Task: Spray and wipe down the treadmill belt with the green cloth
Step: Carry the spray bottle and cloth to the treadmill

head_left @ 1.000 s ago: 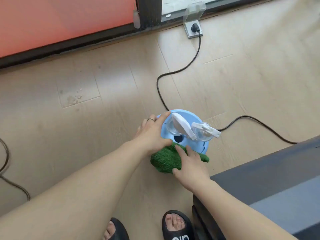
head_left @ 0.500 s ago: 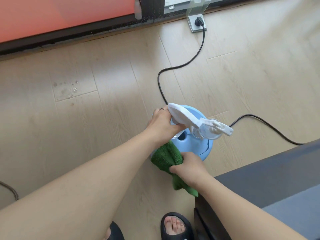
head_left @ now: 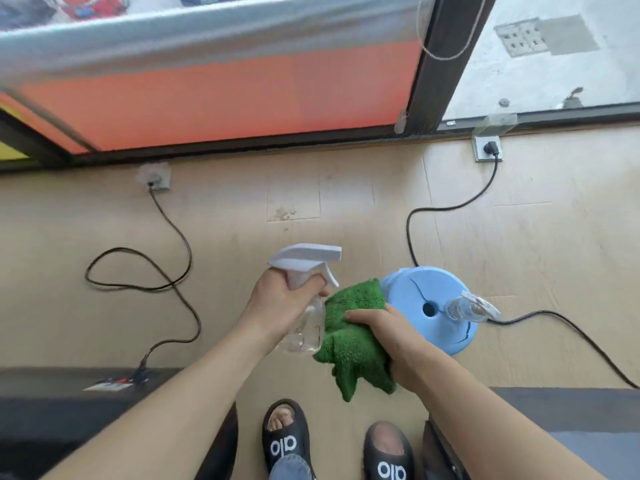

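Both treadmill decks (head_left: 568, 414) now sit at the bottom corners, the blue stool (head_left: 420, 292) has slid right, and the left hand (head_left: 277, 303) has lifted the clear spray bottle (head_left: 304, 327) beside the green cloth (head_left: 353, 337) bunched in the right hand (head_left: 391, 337), 1 bottle (head_left: 467, 308) left on the stool.

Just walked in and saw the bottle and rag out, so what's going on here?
A person is standing on the wood floor, getting ready to clean. The left hand holds a clear spray bottle by its neck, and the right hand grips a green cloth. A second bottle sits on a blue stool beside them. Dark treadmill decks lie at either side; nothing is sprayed or wiped yet.
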`<act>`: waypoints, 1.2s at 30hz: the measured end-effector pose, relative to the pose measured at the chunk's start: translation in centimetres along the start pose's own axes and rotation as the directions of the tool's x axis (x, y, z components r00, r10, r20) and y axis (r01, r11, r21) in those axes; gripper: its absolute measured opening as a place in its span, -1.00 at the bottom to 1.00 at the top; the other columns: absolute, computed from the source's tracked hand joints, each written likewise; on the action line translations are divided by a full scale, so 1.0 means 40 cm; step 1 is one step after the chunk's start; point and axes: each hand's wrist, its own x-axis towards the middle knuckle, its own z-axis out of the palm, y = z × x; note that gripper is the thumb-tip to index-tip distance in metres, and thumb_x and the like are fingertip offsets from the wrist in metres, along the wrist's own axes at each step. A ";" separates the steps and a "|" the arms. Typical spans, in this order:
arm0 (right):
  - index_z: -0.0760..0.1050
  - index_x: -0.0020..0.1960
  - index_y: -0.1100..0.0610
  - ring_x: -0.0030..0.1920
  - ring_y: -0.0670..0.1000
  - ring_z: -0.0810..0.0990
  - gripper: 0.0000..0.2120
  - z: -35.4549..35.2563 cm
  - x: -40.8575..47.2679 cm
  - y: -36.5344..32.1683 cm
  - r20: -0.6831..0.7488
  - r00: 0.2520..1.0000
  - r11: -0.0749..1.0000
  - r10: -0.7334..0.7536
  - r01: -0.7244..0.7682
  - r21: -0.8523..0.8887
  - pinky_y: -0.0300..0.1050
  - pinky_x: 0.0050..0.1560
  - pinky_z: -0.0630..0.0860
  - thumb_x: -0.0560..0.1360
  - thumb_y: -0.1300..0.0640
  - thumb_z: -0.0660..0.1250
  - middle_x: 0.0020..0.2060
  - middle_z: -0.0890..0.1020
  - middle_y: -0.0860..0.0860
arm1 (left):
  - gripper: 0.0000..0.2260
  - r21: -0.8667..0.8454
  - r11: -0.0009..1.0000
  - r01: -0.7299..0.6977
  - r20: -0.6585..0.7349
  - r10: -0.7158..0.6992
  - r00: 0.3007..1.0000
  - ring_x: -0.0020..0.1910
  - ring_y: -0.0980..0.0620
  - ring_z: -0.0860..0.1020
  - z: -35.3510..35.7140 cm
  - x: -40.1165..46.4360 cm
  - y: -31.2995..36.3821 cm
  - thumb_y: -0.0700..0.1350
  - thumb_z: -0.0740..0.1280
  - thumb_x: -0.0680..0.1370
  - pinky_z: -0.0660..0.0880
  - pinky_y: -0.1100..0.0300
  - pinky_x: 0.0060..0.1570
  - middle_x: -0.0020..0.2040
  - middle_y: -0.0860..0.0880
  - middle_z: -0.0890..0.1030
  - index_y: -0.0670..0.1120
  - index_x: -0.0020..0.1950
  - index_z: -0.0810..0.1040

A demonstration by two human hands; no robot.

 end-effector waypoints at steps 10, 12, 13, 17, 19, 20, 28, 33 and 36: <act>0.61 0.19 0.15 0.00 0.29 0.70 -0.64 0.246 -0.310 0.060 0.140 0.990 1.000 -0.007 0.004 0.025 0.23 0.04 0.62 0.58 -0.09 0.30 0.01 0.71 0.23 | -0.82 -0.524 0.801 0.291 0.226 -0.198 0.954 0.05 -0.04 0.69 -0.251 -0.364 0.015 -0.12 0.44 0.60 0.63 0.05 0.08 0.05 -0.10 0.72 -0.16 0.16 0.70; 0.61 0.21 0.16 0.06 0.29 0.69 -0.61 0.269 -0.349 0.101 0.125 0.992 1.000 0.012 -0.013 0.010 0.24 0.14 0.58 0.58 -0.12 0.31 0.02 0.72 0.21 | -0.76 -0.565 0.779 0.270 0.217 -0.175 0.960 0.18 -0.05 0.66 -0.265 -0.437 -0.014 -0.10 0.48 0.54 0.57 -0.04 0.29 0.13 -0.10 0.74 -0.16 0.16 0.74; 0.61 0.21 0.16 0.06 0.29 0.69 -0.61 0.279 -0.366 0.119 0.114 0.993 1.000 0.021 -0.020 -0.005 0.23 0.14 0.58 0.58 -0.11 0.31 0.02 0.72 0.21 | -0.75 -0.590 0.766 0.255 0.187 -0.177 0.966 0.19 -0.05 0.65 -0.270 -0.470 -0.033 -0.10 0.52 0.50 0.55 -0.07 0.33 0.13 -0.09 0.75 -0.14 0.14 0.75; 0.61 0.18 0.19 -0.04 0.22 0.72 -0.66 0.312 -0.422 0.178 0.096 0.995 0.999 0.036 -0.035 -0.017 0.08 0.01 0.62 0.60 -0.06 0.30 -0.03 0.73 0.20 | -0.38 -0.646 0.719 0.257 0.059 -0.289 0.956 0.12 -0.08 0.70 -0.264 -0.578 -0.107 -0.05 0.69 0.27 0.60 -0.07 0.28 0.11 -0.13 0.75 -0.16 0.28 0.66; 0.63 0.16 0.20 -0.04 0.22 0.72 -0.69 0.323 -0.444 0.211 0.109 0.994 0.999 0.026 -0.023 -0.030 0.08 0.03 0.63 0.61 -0.01 0.29 -0.04 0.73 0.20 | -0.19 -0.629 0.726 0.278 0.014 -0.347 0.938 0.13 -0.07 0.72 -0.247 -0.631 -0.137 0.05 0.69 0.13 0.63 -0.04 0.24 0.15 -0.11 0.75 -0.09 0.35 0.62; 0.63 0.17 0.20 -0.01 0.23 0.72 -0.69 0.329 -0.458 0.240 0.127 0.992 0.999 0.026 -0.023 -0.026 0.11 0.09 0.63 0.62 0.01 0.28 -0.02 0.73 0.20 | -0.21 -0.607 0.743 0.282 -0.003 -0.357 0.934 0.11 -0.04 0.73 -0.235 -0.664 -0.152 0.08 0.68 0.13 0.64 0.00 0.21 0.14 -0.08 0.75 -0.05 0.34 0.64; 0.60 0.21 0.22 0.04 0.28 0.70 -0.68 0.313 -0.559 0.471 0.066 0.992 0.994 0.105 -0.106 -0.001 0.27 0.20 0.57 0.56 0.05 0.35 -0.01 0.72 0.23 | -0.63 -0.586 0.773 0.241 -0.113 -0.373 0.921 0.02 0.03 0.70 -0.158 -0.915 -0.272 0.13 0.54 0.33 0.59 0.17 -0.02 0.09 -0.02 0.73 0.13 0.12 0.70; 0.60 0.21 0.22 0.04 0.29 0.70 -0.69 0.336 -0.603 0.588 0.033 0.997 0.997 0.073 -0.072 -0.014 0.19 0.10 0.62 0.56 0.06 0.34 -0.01 0.72 0.23 | -0.78 -0.552 0.813 0.185 -0.167 -0.325 0.931 0.05 0.04 0.70 -0.129 -1.024 -0.361 0.03 0.50 0.51 0.56 0.16 0.06 -0.14 0.01 0.77 0.09 0.14 0.63; 0.59 0.22 0.19 0.00 0.25 0.72 -0.67 0.361 -0.624 0.683 0.031 0.998 0.996 0.060 -0.058 -0.061 0.14 0.04 0.65 0.53 0.04 0.36 -0.02 0.72 0.21 | -0.87 -0.564 0.805 0.184 -0.204 -0.352 0.914 -0.09 0.01 0.70 -0.111 -1.090 -0.448 -0.06 0.49 0.55 0.60 0.04 0.11 -0.28 0.00 0.69 0.04 0.09 0.64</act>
